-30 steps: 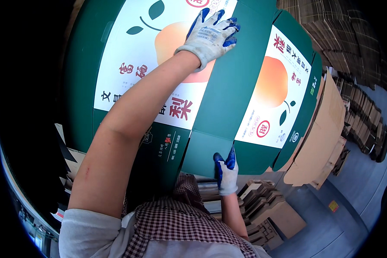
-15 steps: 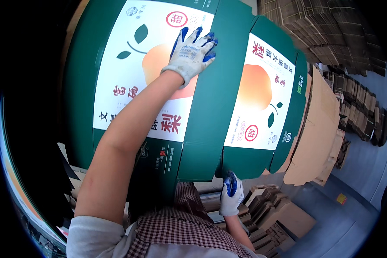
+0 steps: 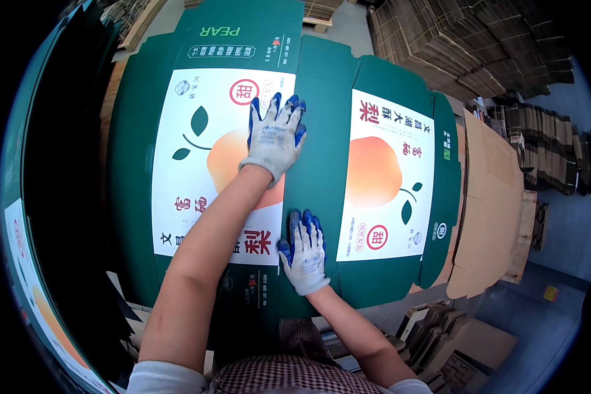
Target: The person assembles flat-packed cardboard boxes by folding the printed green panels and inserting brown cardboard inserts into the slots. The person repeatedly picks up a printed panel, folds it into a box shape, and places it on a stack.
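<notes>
A large flat cardboard box blank (image 3: pixel 315 151), dark green with white panels and printed orange pears, lies spread out in front of me. My left hand (image 3: pixel 274 138), in a white glove with blue palm and fingertips, rests on its left white panel over the printed fruit, fingers spread. Nearer to me, my right hand (image 3: pixel 305 253), gloved the same way, lies on the green band between the two white panels. Its fingers are stretched out and point away from me. Neither hand grips anything.
Brown cardboard sheets (image 3: pixel 489 203) lie right of the green blank. Strapped stacks of flat cardboard (image 3: pixel 466 49) stand at the far right, with more cardboard bundles (image 3: pixel 545 144) below them. Cardboard pieces (image 3: pixel 433 335) sit by my right arm. Another printed green sheet (image 3: pixel 46 315) stands at the left edge.
My right hand has come up from the blank's near edge and now lies flat on top. The blank appears lower in view, showing its far flaps. My left hand stays on the left panel.
</notes>
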A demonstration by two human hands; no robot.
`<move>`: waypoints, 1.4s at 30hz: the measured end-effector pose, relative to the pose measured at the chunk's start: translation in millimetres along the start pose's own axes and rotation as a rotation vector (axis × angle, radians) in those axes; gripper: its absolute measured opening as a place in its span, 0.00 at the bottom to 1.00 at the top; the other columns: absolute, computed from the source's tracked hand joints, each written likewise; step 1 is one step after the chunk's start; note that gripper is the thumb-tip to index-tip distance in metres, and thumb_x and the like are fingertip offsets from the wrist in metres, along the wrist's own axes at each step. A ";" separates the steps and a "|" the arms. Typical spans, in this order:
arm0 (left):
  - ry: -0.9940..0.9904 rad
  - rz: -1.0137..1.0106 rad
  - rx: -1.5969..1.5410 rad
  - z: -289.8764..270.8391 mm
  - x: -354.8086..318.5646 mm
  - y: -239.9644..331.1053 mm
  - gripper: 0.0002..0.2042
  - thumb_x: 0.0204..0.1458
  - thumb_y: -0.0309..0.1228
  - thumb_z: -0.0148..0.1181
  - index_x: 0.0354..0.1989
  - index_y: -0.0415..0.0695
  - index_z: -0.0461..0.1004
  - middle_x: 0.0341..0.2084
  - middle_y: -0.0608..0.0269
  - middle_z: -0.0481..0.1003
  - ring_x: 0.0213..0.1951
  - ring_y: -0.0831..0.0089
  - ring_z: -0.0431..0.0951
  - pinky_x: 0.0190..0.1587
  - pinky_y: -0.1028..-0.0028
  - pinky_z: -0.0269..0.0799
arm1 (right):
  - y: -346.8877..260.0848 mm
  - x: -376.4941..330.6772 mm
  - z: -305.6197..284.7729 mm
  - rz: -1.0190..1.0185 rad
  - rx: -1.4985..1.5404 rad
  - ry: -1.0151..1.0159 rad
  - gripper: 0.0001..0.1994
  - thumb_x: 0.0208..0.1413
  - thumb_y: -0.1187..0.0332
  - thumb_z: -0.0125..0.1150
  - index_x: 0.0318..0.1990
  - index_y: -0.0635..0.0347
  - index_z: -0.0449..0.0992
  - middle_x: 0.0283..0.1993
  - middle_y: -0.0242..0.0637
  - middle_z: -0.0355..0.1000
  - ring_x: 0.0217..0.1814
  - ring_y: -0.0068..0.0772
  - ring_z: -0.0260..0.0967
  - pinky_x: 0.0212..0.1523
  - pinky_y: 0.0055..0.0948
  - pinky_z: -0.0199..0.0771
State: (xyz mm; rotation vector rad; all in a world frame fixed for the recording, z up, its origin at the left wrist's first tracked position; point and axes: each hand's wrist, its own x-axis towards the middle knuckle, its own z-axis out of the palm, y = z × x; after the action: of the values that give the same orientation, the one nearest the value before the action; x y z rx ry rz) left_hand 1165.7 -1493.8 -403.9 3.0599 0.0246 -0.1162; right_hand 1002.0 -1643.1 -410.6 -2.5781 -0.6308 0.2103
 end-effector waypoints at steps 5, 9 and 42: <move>0.037 -0.021 0.035 0.7 43.1 -7.1 0.24 0.54 0.43 0.35 0.60 0.51 0.51 0.61 0.68 0.49 0.62 0.66 0.45 0.61 0.51 0.32 | 2.7 -0.6 -1.1 0.014 0.085 0.008 0.32 0.49 0.62 0.49 0.60 0.67 0.49 0.61 0.52 0.49 0.64 0.53 0.43 0.62 0.44 0.40; 0.091 0.008 0.036 0.1 19.9 -4.7 0.24 0.54 0.42 0.35 0.60 0.50 0.52 0.60 0.66 0.50 0.62 0.66 0.45 0.61 0.51 0.31 | 14.4 -1.3 3.9 -0.011 0.216 0.102 0.34 0.46 0.64 0.52 0.60 0.69 0.47 0.63 0.53 0.45 0.64 0.55 0.42 0.63 0.46 0.38; 0.195 -1.558 -0.380 -50.8 -451.6 -86.1 0.40 0.45 0.51 0.52 0.60 0.37 0.46 0.58 0.46 0.51 0.60 0.57 0.49 0.61 0.68 0.45 | 262.5 -139.5 -178.9 1.263 -0.426 0.489 0.34 0.48 0.39 0.43 0.58 0.51 0.58 0.59 0.39 0.57 0.60 0.42 0.52 0.58 0.43 0.51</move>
State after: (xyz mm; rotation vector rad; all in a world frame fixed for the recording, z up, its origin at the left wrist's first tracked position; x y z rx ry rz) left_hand 717.7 -1409.7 -325.7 1.9351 2.0215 0.0983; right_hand 1028.4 -1987.2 -375.4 -2.8549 1.2826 -0.1903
